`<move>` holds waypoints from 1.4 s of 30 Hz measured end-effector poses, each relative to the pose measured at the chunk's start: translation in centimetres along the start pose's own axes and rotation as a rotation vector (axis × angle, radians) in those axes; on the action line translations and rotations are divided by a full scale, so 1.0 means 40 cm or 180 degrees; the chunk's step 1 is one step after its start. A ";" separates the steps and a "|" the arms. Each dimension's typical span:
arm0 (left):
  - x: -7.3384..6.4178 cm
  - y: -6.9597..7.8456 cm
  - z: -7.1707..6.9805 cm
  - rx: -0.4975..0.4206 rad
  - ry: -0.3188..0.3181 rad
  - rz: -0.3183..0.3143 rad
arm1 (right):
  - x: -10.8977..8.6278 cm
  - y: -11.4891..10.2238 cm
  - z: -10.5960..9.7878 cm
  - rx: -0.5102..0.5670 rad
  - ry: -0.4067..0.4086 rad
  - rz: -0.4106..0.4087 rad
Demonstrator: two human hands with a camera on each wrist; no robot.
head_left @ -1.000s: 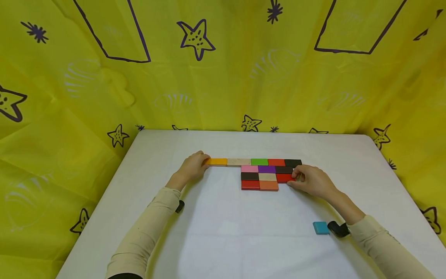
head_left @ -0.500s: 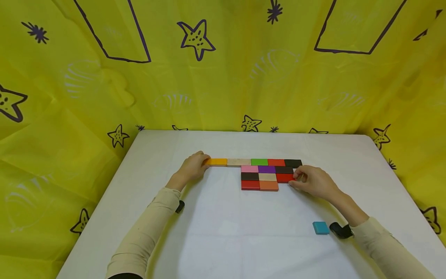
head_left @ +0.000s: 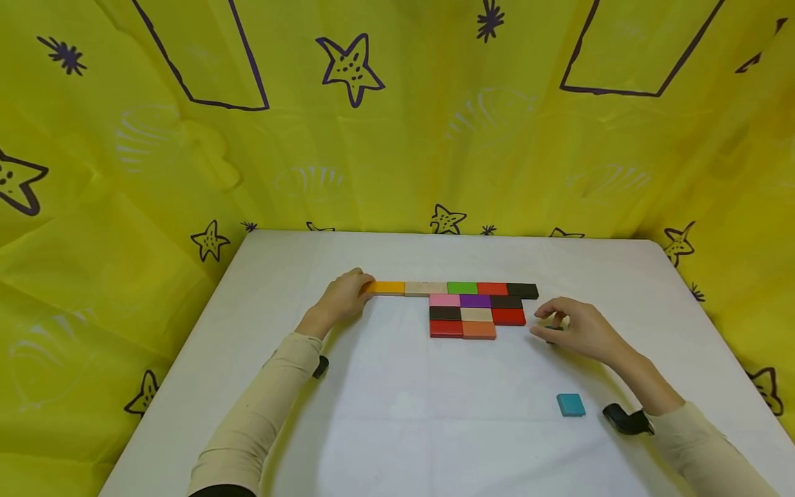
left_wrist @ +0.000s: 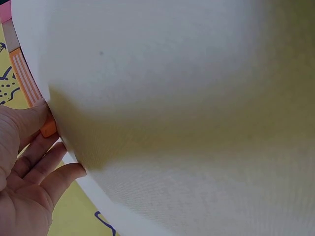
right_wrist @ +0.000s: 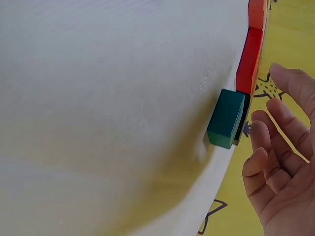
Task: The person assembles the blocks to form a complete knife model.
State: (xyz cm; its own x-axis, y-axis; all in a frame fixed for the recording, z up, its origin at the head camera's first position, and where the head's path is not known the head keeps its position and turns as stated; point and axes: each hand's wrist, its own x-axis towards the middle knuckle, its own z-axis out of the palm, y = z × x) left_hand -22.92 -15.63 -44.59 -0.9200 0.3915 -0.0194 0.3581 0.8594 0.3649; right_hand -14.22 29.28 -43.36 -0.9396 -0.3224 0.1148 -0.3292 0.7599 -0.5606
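Note:
My left hand (head_left: 344, 295) holds the left end of a yellow-orange block (head_left: 388, 288), thumb in front and fingers behind, as the left wrist view (left_wrist: 27, 73) shows. That block starts a long back row with wooden, green, red and black blocks (head_left: 522, 290). Shorter rows lie against its front, including a purple block (head_left: 475, 301) and a red block (head_left: 508, 317) at the right end. My right hand (head_left: 577, 330) hovers right of the rows, fingers loosely bent and holding nothing. A dark teal block (right_wrist: 226, 118) stands near its fingers, partly hidden by them in the head view.
A light blue block (head_left: 571, 405) lies alone on the white tabletop (head_left: 397, 414), nearer the front. Yellow patterned curtain (head_left: 397, 138) surrounds the back and sides of the table. Black wrist cameras (head_left: 627, 420) hang below both wrists.
My right hand has drawn away to the right from the red block's end, uncovering it and part of the dark teal block. The left hand and the rows stay where they were.

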 end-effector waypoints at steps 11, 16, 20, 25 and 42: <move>0.000 0.001 0.000 0.0023 -0.0006 -0.0007 | -0.046 0.040 -0.021 0.0069 0.0167 -0.0164; -0.004 0.001 -0.001 0.0023 -0.0022 -0.0020 | -0.061 0.050 -0.031 0.0073 0.0038 -0.0044; -0.004 0.001 -0.001 0.0033 -0.0009 -0.0008 | -0.066 0.058 -0.034 0.0053 -0.0070 0.0063; -0.003 0.002 -0.001 0.0018 -0.0014 -0.0009 | -0.067 0.068 -0.033 0.0077 -0.0148 0.0129; -0.003 0.001 -0.003 -0.0002 -0.0023 -0.0018 | -0.056 0.068 -0.030 0.0093 -0.0245 0.0150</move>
State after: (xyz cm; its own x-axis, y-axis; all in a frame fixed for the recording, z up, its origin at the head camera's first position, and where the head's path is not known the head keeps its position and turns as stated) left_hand -22.83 -15.66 -44.47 -0.9208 0.3890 -0.0281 0.3528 0.8614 0.3655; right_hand -13.12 32.75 -44.15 -0.9437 -0.3298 0.0250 -0.2808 0.7589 -0.5876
